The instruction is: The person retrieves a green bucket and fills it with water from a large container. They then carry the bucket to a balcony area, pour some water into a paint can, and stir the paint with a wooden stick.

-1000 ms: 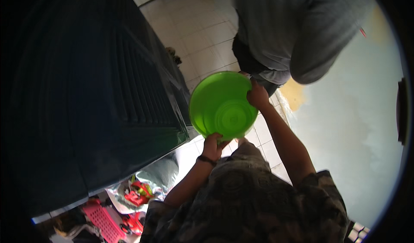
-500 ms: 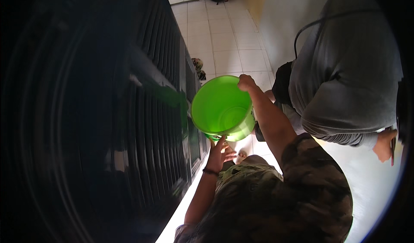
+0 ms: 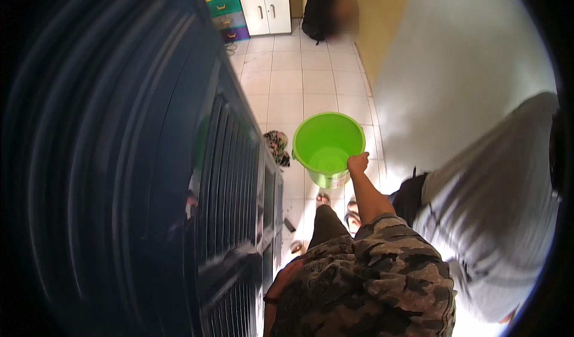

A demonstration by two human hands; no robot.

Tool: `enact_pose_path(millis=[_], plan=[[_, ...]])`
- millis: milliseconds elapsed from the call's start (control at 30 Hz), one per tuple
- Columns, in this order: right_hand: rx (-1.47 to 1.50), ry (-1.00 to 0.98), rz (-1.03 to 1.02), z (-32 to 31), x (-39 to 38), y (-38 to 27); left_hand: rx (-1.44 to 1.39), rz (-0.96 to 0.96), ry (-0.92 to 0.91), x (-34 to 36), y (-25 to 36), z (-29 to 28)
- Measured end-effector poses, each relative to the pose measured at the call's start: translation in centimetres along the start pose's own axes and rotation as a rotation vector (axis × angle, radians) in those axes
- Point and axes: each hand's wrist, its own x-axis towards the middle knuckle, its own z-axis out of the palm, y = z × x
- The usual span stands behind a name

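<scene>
The right arm reaches forward and away from the trunk, bare from the camouflage short sleeve to the wrist, nearly straight at the elbow; the right hand [image 3: 357, 162] is closed in a fist with its back uppermost, knuckles turned away from the body, fingers curled under and out of sight. The left arm hangs low beside the trunk, forearm bare, a dark band round the wrist; the left hand [image 3: 287, 273] lies near the hip, fingers loosely bent and dimly seen, so whether it grips anything cannot be told; the two hands are well apart.
</scene>
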Motion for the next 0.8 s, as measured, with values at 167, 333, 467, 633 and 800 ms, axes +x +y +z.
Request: enact_pose_path(millis=[167, 333, 467, 633, 800], plan=[[0.119, -0.033, 0.035, 4.7, 9.3, -4.4, 0.0, -0.034, 0.112, 14.8, -9.4, -4.9], [0.081, -0.077, 0.042, 5.0, 20.4, -5.6, 0.158, -0.046, 0.026, 29.6, 15.5, -3.8], [-0.036, -0.166, -0.065, 8.6, 23.3, -18.0, 0.161, -0.171, 0.032, 43.8, 24.1, -10.5], [0.036, -0.373, -0.298, 14.0, 28.5, -30.3, -0.148, -0.28, 0.425, 56.6, 32.3, -17.4], [0.167, -0.58, -0.472, 24.9, 30.2, -47.0, -0.562, -0.131, 0.739, 65.2, 40.6, -28.4]])
